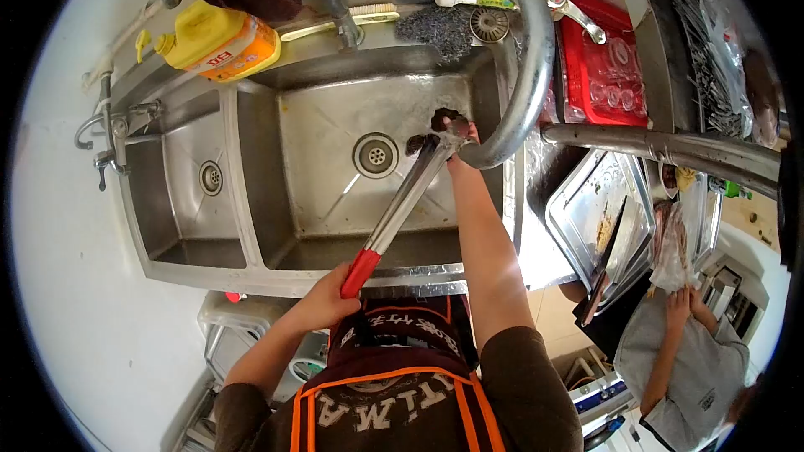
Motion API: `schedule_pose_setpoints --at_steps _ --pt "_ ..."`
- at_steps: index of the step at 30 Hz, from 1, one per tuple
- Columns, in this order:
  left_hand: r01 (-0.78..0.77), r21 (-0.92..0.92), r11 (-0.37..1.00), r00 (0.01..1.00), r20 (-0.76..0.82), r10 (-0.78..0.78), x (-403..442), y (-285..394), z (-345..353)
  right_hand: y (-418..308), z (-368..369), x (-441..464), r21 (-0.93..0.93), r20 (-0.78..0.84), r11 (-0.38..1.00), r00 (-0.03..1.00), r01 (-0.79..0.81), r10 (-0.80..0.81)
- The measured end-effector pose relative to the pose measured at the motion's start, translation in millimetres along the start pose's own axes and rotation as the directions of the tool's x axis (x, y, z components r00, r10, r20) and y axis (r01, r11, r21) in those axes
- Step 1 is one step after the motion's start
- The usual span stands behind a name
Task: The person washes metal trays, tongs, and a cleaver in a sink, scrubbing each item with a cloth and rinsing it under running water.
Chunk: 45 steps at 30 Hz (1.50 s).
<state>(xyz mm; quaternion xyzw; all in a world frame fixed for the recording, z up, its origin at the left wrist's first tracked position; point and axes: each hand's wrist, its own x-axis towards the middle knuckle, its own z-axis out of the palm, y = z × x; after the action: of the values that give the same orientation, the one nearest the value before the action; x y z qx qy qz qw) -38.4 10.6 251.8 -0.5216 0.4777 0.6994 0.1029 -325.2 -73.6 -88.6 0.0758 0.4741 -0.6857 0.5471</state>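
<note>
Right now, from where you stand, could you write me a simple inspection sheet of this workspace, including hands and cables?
Surface: metal sink, two basins; drain uncovered in the larger.
Job's things: long red-handled tool slanting over the larger basin; dark material by its far end, unidentifiable.
Clutter: yellow jug, brush and dark scourer along the back ledge.
Grippers: no robot; left hand holds the red handle, right hand at the far end, partly hidden by the spout.
Cables: nothing seen.
Surroundings: knife on a metal tray; another person touching a clear bag.
</note>
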Motion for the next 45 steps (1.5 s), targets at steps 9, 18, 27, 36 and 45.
schedule_pose_setpoints --at_steps 9,18,27,36,45 --pt "-0.137 0.205 0.969 0.982 -0.101 0.160 32.8 -14.2 0.1 -10.3 81.2 -148.7 0.111 -0.080 0.923 0.923 -0.367 0.377" --pt "-0.096 0.203 0.974 0.987 -0.106 0.119 16.3 -2.0 -3.5 8.2 59.3 -98.1 0.174 -0.135 0.960 0.960 -0.220 0.245" --pt "-0.015 0.384 0.923 0.963 -0.243 0.117 -4.0 -17.7 -9.4 -31.2 -13.3 -6.4 -0.665 -0.083 0.742 0.996 -0.083 0.037" --pt "-0.155 0.256 0.954 0.962 -0.179 0.205 29.5 -18.4 -18.1 -81.6 89.6 -123.5 -0.227 0.279 0.974 0.959 0.025 0.041" --pt "0.169 0.621 0.766 0.859 -0.474 0.195 11.0 -23.5 -17.5 -88.5 72.2 -91.0 -0.249 0.059 0.917 0.940 -0.312 0.336"
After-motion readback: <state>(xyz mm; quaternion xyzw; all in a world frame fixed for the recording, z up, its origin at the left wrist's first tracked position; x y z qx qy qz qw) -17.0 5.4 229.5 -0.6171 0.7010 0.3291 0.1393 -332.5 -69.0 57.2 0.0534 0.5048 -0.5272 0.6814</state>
